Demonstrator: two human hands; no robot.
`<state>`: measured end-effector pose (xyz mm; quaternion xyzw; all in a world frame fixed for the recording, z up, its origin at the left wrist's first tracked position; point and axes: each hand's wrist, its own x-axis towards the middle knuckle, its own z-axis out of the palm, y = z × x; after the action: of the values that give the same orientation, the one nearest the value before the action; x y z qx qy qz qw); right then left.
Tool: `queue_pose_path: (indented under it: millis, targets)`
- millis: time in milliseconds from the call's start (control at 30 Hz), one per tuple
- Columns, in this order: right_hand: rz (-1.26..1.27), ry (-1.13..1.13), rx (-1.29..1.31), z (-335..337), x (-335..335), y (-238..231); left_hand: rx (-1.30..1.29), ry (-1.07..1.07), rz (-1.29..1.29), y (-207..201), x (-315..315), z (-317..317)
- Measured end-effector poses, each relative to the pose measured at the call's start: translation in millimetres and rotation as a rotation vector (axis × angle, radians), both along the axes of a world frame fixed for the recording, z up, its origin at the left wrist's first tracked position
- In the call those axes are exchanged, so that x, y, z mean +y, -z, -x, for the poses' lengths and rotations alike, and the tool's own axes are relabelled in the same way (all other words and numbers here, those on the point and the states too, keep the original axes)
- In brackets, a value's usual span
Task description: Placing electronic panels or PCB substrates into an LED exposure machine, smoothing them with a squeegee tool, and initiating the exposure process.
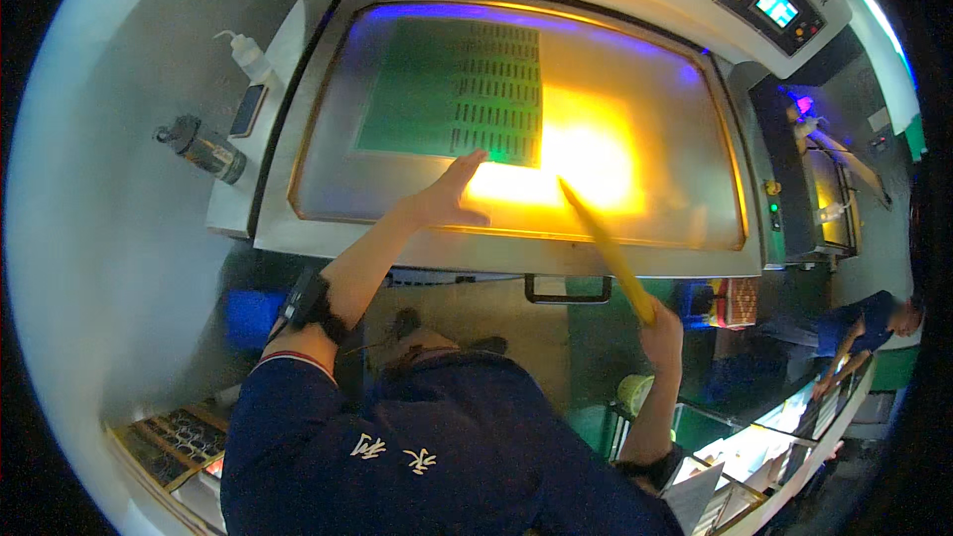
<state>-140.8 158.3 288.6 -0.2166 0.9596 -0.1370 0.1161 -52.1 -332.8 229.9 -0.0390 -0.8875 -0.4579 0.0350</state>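
A green sheet (417, 89) with rows of small dark marks lies on the frosted, lit bed (328, 174) of a large machine. My left hand (447, 194) is open at the sheet's near edge, its thumb spread away from its fingers. The fingertips reach the edge; I cannot tell whether they press on it. In my right hand (662, 333) is a long yellow stick (606, 243), closed in my fingers at its near end. It slants forward and left, its far tip by the sheet's near right corner, over a very bright patch of light.
A black handle (568, 298) juts from the machine's front. On the left ledge are a white squeeze bottle (248, 58), a phone (248, 109) and a dark bottle (204, 149). A control panel (772, 5) sits at the upper right. Another person (859, 328) works at a lit table far right.
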Motion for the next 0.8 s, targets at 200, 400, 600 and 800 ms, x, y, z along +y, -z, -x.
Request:
queue_pose_path:
  millis: [200, 400, 600, 800]
  targets:
    - [0.011, -0.894, 0.178, 19.5, -207.1, -27.0, -0.620, 0.116, 0.563, -29.5, -15.4, -101.1]
    - [-0.056, -0.920, 0.101, 3.0, -285.5, 59.2, -0.599, -0.053, 0.845, -20.2, -90.9, -140.0]
    - [-0.077, -0.859, 0.170, 123.5, -433.0, 64.3, -0.388, -0.164, 0.785, -7.0, -236.8, -10.0]
    - [-0.016, -0.730, 0.221, 319.6, -612.5, 105.4, -0.209, -0.272, 0.715, 48.5, -418.8, 193.1]
